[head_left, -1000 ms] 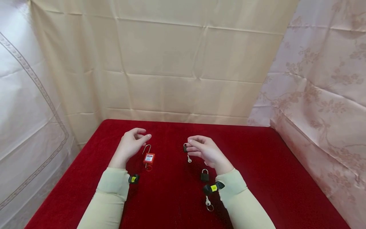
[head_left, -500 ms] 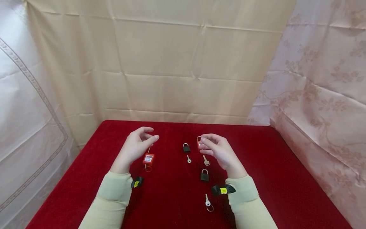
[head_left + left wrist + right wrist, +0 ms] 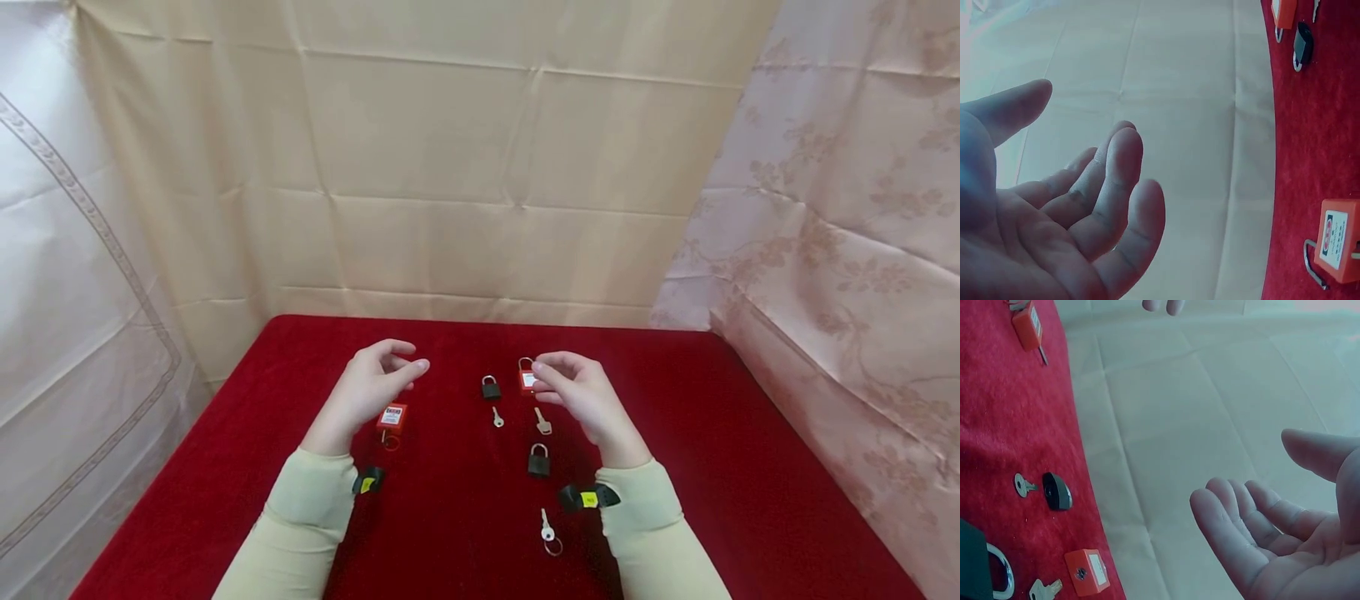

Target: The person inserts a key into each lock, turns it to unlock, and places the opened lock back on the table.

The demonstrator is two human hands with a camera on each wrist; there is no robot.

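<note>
My left hand point(image 3: 369, 385) hovers with loosely bent fingers and nothing in them, above a red padlock point(image 3: 392, 418) with a white label. In the left wrist view that padlock's shackle point(image 3: 1307, 259) swings free of the body; a key and ring hang at its bottom in the head view. Equally bare, my right hand point(image 3: 581, 393) hovers at the right, partly covering a second red padlock point(image 3: 527, 381). Close by lie a small black padlock point(image 3: 491, 388), a small key point(image 3: 497, 418), a broader key point(image 3: 543, 422) and a larger black padlock point(image 3: 538, 462).
A key with a ring point(image 3: 548, 530) lies toward the near side. Everything rests on a red cloth-covered table point(image 3: 450, 517). A beige curtain point(image 3: 420, 167) hangs behind it, with a floral one point(image 3: 847, 233) at the right.
Both hands have drifted right. The right hand has uncovered the small black padlock, the broader key and part of the second red padlock; the left hand now hides the first red padlock's shackle.
</note>
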